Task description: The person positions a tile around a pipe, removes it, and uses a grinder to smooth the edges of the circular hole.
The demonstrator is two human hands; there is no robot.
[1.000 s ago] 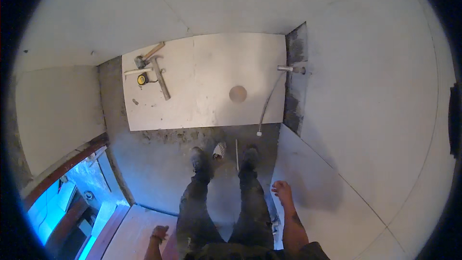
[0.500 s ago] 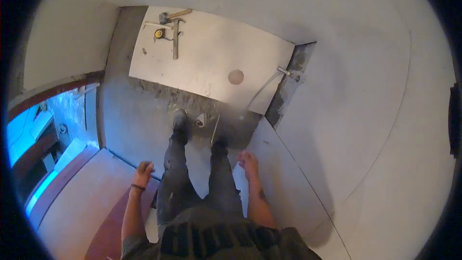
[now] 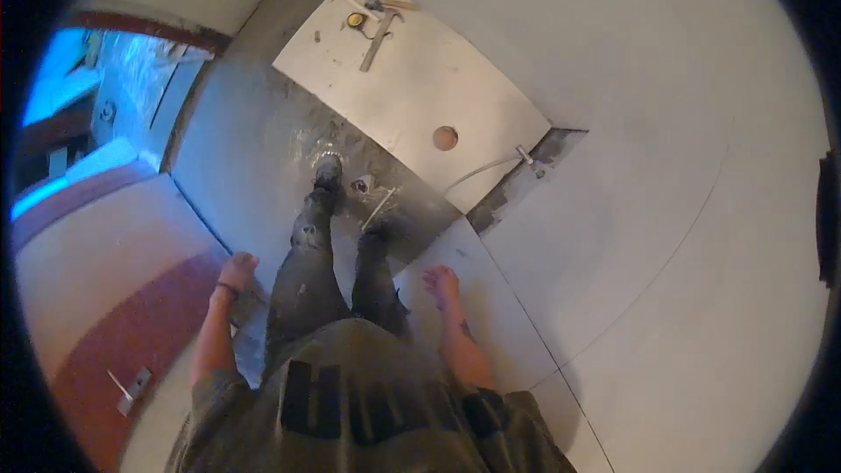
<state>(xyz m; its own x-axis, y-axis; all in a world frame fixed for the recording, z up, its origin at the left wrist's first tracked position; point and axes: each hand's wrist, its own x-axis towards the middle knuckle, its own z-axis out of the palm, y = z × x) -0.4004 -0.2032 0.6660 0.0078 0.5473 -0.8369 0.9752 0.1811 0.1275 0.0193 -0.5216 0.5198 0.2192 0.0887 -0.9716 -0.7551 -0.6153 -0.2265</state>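
Both hands hung empty, left hand loosely curled, right hand open, tile well ahead.

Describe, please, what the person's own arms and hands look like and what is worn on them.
Both forearms are bare below short olive-green sleeves. The left hand has a thin dark band around its wrist and no glove. The right hand is gloveless too, and a small dark marking shows on that forearm.
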